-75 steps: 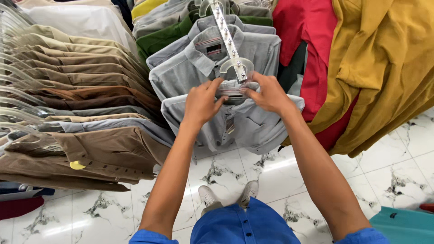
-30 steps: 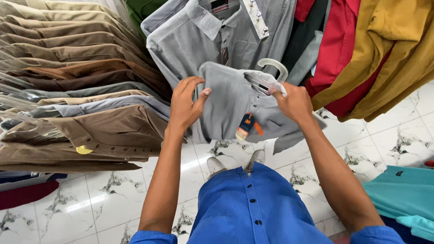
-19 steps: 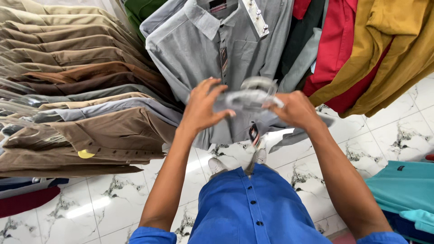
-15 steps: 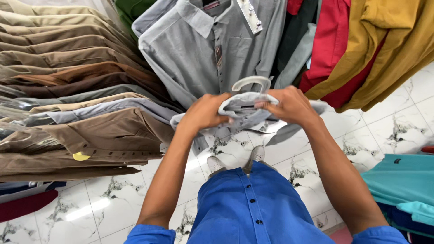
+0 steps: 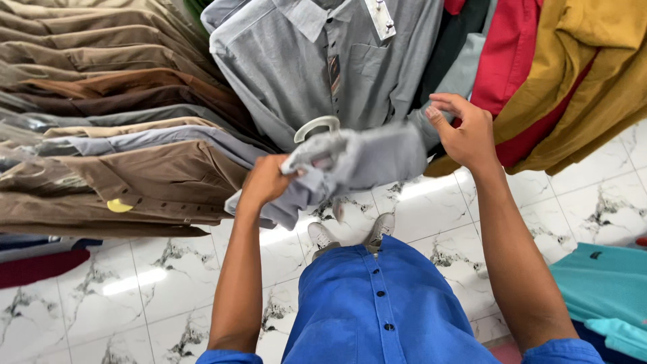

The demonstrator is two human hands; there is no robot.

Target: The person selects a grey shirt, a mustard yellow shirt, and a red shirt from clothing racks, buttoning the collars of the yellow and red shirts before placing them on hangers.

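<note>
**Grey shirt bunched on its hanger, half in hand over a crowded rack**

Left hand point(image 5: 266, 183) is clamped shut on a wad of the grey shirt point(image 5: 357, 165), just left of frame centre, fabric crushed under the fingers. Right hand point(image 5: 465, 131), out at two o'clock from it, has thumb and fingers pinched narrow on the shirt's far edge. The shirt hangs stretched between the two hands, with the white hanger point(image 5: 317, 127) poking up at twelve o'clock from the bundle, its hook in the air and on no rail that I can see.

The risk here, as I read it: that hanger sits loose in folded cloth, and only the cloth is gripped. A tilt of the bundle could let it slide out and drop to the tiles. The right hand's light pinch could also slip, letting that end sag. The hook is close to the hanging grey shirt point(image 5: 323, 61) behind it and might snag on it.

Underfoot, white marble-look floor tiles point(image 5: 155, 269), glossy and hard. At nine o'clock, a packed row of brown and beige shirts point(image 5: 121, 168); at one to two o'clock, a red garment point(image 5: 512, 67) and mustard garments point(image 5: 593, 74); at four o'clock, a teal garment point(image 5: 600, 283). The person's blue shirt point(image 5: 377, 310) fills six o'clock, with grey shoes point(image 5: 323, 236) just above it.
</note>
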